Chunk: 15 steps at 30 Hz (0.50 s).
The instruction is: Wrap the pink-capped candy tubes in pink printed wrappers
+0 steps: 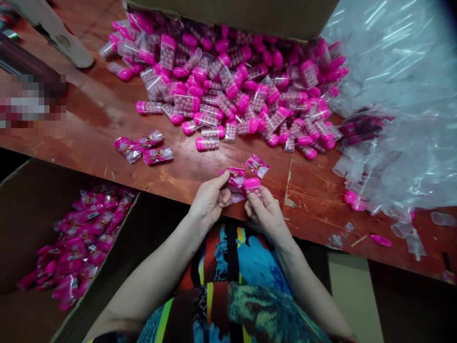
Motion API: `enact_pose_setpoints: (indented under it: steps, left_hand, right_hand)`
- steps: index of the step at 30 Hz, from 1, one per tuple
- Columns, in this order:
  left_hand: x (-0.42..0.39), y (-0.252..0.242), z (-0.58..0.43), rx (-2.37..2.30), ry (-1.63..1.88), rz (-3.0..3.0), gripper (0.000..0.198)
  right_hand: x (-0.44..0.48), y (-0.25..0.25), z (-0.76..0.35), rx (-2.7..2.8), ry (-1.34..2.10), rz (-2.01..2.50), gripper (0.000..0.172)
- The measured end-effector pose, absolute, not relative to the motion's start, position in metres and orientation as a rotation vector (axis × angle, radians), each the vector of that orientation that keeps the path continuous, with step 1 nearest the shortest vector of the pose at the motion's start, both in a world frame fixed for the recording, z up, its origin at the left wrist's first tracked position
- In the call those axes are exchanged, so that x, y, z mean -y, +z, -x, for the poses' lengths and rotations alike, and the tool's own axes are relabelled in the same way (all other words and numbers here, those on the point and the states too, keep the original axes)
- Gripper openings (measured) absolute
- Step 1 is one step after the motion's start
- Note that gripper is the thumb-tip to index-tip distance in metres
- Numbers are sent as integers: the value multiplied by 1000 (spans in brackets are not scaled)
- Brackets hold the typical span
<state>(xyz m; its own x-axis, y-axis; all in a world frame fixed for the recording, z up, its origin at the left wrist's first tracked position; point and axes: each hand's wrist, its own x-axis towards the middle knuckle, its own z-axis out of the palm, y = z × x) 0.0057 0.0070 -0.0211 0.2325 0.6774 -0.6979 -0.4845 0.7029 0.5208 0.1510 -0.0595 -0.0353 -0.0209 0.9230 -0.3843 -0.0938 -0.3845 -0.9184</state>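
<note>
Near the table's front edge, my left hand (pixel 210 197) pinches a small printed pink wrapper (pixel 236 177) between thumb and fingers. Close beside it, my right hand (pixel 264 209) grips a clear candy container (pixel 252 185) with a pink cap, its cap end toward the wrapper. Another printed wrapper (pixel 257 165) lies flat on the wood just beyond my hands. Several more wrappers (pixel 158 155) lie loosely together to the left. Beyond them spreads a large heap of pink-capped containers (pixel 221 105) filled with small pale pink balls.
A cardboard box (pixel 232 16) stands behind the heap. Lower left, an open carton (pixel 21 209) holds many wrapped pink pieces (pixel 82 233). Clear plastic bags (pixel 400 95) cover the table's right side. A loose pink cap (pixel 381 240) and clear tubes (pixel 443 218) lie near the front edge.
</note>
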Motion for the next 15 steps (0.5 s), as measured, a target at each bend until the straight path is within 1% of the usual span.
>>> enact_pose_setpoints:
  steps: [6,15]
  left_hand:
    - [-7,-20,-7,-1044,769,-254,39]
    - [-6,-23,-10,-1068,827,-308,41]
  right_hand:
    - [59,-34,-149,1026,1346,1501,26]
    - [61,-29,-148,965,1351,1460,24]
